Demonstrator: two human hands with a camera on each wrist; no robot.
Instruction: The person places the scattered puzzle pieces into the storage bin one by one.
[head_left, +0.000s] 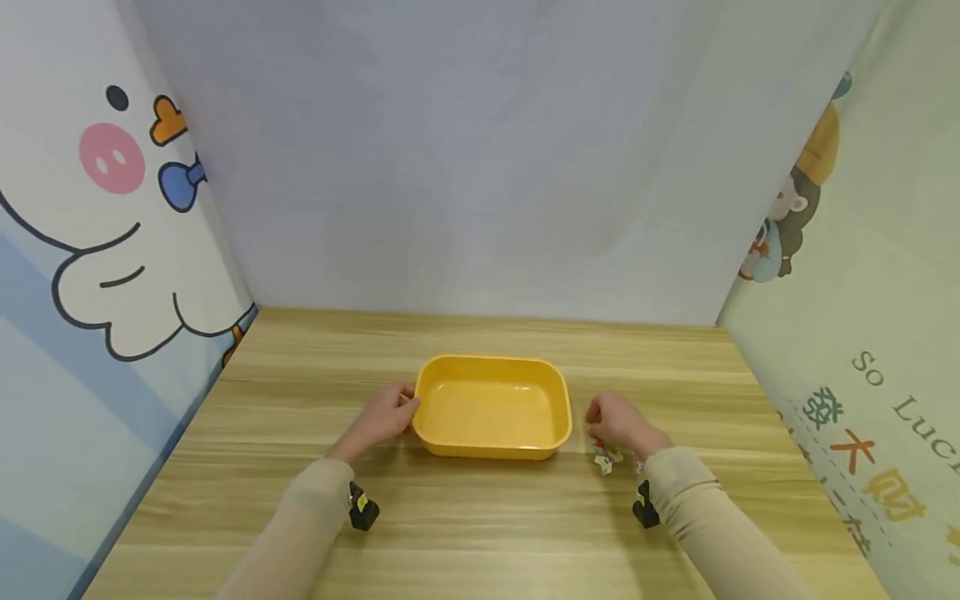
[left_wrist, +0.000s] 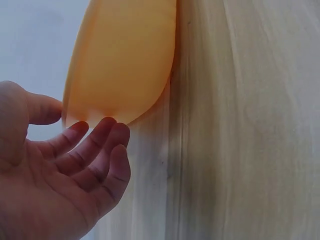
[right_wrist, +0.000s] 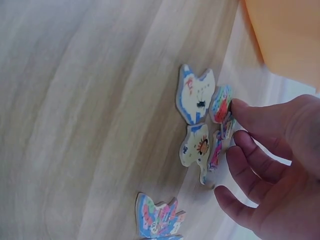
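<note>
A yellow plastic tray (head_left: 442, 444) sits empty on the wooden table (head_left: 480, 525). My left hand (head_left: 401, 407) rests against its left end; in the left wrist view the thumb and loosely curved fingertips (left_wrist: 107, 124) touch the tray (left_wrist: 125, 55) at its corner. My right hand (head_left: 596, 425) hovers just right of the tray over several small colourful cut-out pieces (head_left: 606, 458). In the right wrist view the hand (right_wrist: 235, 150) bends its fingers down onto the pieces (right_wrist: 195, 92), the index fingertip (right_wrist: 239, 106) touching one. Two pieces lean on edge against the fingers. The thumb is hidden.
Fabric walls with cartoon prints (head_left: 112, 208) close in the table on the left, back and right. Bare wood lies in front of and behind the tray. Another piece (right_wrist: 157, 217) lies slightly apart from the cluster.
</note>
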